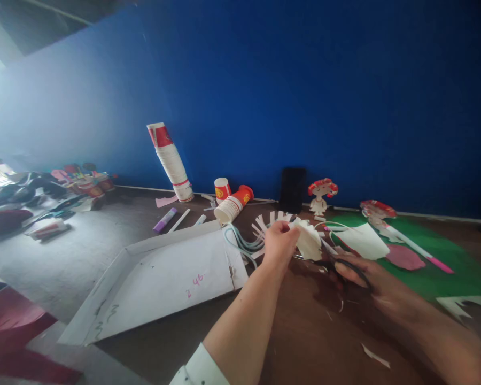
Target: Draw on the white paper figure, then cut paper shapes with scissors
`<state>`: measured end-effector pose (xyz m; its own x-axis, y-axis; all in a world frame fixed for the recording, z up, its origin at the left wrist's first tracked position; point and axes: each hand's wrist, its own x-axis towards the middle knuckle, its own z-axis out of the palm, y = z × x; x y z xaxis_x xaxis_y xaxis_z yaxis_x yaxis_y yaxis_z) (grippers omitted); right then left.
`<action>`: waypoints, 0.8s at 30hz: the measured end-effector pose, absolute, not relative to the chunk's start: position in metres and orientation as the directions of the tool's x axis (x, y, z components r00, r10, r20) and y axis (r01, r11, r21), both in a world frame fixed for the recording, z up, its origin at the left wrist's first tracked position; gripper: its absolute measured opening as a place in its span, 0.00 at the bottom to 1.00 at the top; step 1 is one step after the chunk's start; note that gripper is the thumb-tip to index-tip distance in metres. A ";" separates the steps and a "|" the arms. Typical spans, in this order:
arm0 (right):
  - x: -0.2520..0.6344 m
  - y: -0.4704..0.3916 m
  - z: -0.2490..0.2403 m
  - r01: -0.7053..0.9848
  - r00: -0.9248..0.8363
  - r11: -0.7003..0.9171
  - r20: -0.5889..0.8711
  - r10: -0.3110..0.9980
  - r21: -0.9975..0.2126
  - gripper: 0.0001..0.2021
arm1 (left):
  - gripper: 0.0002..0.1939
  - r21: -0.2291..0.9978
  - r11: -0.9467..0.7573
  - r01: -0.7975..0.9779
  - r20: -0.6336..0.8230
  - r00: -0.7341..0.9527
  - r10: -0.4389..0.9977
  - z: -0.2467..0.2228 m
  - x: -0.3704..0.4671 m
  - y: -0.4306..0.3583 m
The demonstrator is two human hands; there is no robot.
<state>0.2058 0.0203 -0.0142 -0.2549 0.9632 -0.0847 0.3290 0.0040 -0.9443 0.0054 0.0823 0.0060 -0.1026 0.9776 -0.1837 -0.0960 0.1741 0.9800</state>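
Pinched in the fingers of my left hand (279, 243) is a cream paper piece (309, 243) with a wavy cut edge. My right hand (363, 275) grips black-handled scissors (355, 270), whose blades point toward the paper's right side. Whether the blades touch the paper I cannot make out. Behind my left hand lies a paper cup cut into a fringe of white strips (260, 227). A white paper sheet (364, 240) and a pink paper shape (404, 257) rest just beyond my right hand.
A white cardboard box lid (164, 272) lies left of my arms. Stacked paper cups (171, 166) lean at the blue wall (240, 96), near a dark phone (293, 190) and a paper figure (320, 198). A marker (420, 248) lies across a green sheet (460, 267).
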 end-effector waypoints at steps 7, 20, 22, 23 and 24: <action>0.200 0.016 0.001 0.296 -0.064 -0.069 -0.092 0.994 -0.953 0.32 | 0.04 0.996 0.075 0.050 -0.062 -0.223 0.973 0.003 -0.005 0.088; 0.184 0.015 0.004 0.279 -0.141 -0.201 -0.247 0.959 -0.939 0.29 | 0.03 0.971 0.088 -0.223 -0.109 -0.083 0.991 -0.004 0.001 0.089; 0.182 0.015 0.007 0.276 -0.137 -0.199 -0.244 0.960 -0.940 0.29 | 0.03 0.962 0.088 -0.260 -0.112 -0.079 0.991 -0.004 0.001 0.090; 0.182 0.014 0.008 0.272 -0.140 -0.202 -0.246 0.959 -0.941 0.29 | 0.03 0.957 0.088 -0.276 -0.114 -0.078 0.990 -0.004 0.002 0.090; 0.182 0.014 0.008 0.265 -0.140 -0.210 -0.253 0.957 -0.941 0.30 | 0.02 0.953 0.089 -0.291 -0.116 -0.078 0.990 -0.003 0.002 0.091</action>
